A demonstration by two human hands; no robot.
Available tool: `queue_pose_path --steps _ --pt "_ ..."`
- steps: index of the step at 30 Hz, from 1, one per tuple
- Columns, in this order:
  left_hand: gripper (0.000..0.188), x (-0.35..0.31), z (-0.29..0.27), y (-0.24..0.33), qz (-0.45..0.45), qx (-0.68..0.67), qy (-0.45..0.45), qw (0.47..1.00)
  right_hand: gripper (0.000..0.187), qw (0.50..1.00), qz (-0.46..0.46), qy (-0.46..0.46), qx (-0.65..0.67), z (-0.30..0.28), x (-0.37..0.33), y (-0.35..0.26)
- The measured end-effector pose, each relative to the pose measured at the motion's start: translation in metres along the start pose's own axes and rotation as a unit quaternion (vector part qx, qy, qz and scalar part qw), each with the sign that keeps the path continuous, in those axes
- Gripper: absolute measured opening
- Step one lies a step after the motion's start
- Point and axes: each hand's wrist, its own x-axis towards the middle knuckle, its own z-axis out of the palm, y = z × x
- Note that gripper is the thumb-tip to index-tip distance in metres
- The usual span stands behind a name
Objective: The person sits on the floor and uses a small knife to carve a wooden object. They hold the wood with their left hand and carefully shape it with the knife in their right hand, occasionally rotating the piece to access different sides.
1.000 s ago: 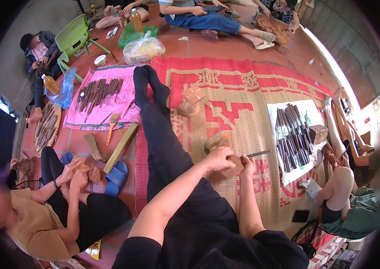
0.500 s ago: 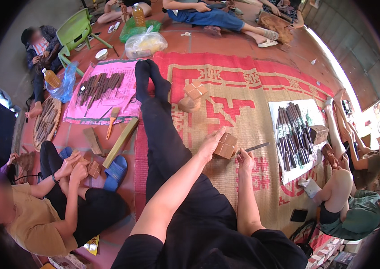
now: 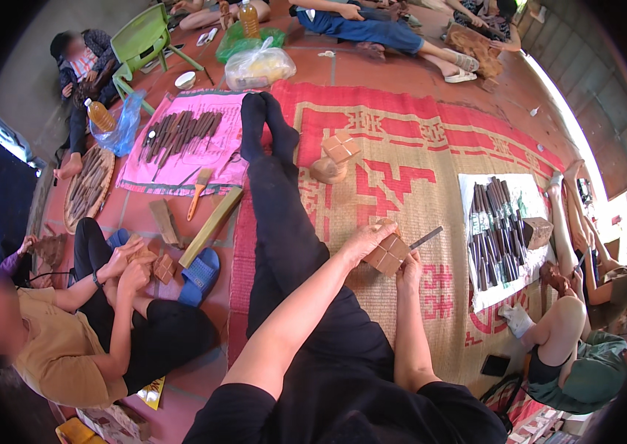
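Observation:
A reddish-brown wooden block with pale crossing lines on its faces is gripped in my left hand, whose fingers close round its upper left side. My right hand is closed at the block's right side, round a narrow, flat, dark metal tool. One end of that tool sticks out to the upper right; whether it is a chisel or a file I cannot tell. My right fingers seem to touch the block. Beyond my hands, a similar block rests by a rounded wooden piece on the mat.
My outstretched legs lie along the woven mat. Dark carving tools cover a white sheet at right and a pink cloth at left. A brush and wooden bars lie left. Co-workers sit on both sides and ahead.
The view has swung a little left, so the surroundings appear shifted right. In my left hand the block has turned, and my fingers now reach over its top. Both hands keep their holds.

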Motion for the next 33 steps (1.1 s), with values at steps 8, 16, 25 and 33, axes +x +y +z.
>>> queue_pose_path --steps 8,16,25,33 --pt "0.049 -0.016 -0.003 0.021 0.029 0.032 0.089 0.995 0.023 0.994 -0.024 0.04 -0.096 0.028 -0.012 -0.009" --pt "0.055 -0.026 -0.008 0.037 0.15 0.267 0.284 0.909 0.012 0.959 -0.175 0.049 -0.217 0.054 -0.011 -0.002" --pt "0.079 -0.047 0.011 0.041 0.174 0.461 0.258 0.831 0.02 0.96 -0.189 0.054 -0.198 0.053 -0.014 0.0" --pt "0.064 -0.032 -0.025 0.036 0.055 0.238 0.283 0.927 0.017 0.993 -0.085 0.069 -0.032 0.05 -0.007 -0.012"
